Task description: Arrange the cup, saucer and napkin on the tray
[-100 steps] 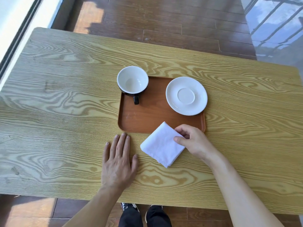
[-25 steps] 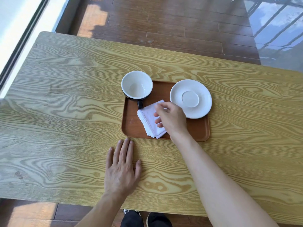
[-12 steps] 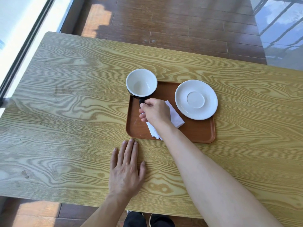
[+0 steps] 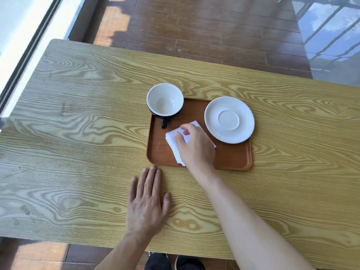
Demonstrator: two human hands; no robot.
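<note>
Napkin [image 4: 172,140], off the tray's near edge four seconds earlier, now lay on the brown tray [image 4: 231,159], the right hand [image 4: 194,147] over it with fingers loosely curled. Left hand [image 4: 147,203] stayed flat and spread on the table [image 4: 78,133]. Cup [image 4: 165,99] sat at the tray's far-left corner, saucer [image 4: 229,119] at far right.

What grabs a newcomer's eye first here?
The brown tray at mid-table, carrying an empty white-lined black cup at its far-left corner and a bare white saucer far right. Then the right hand over a folded white napkin on the tray; the left hand lies flat on the wooden table.
</note>
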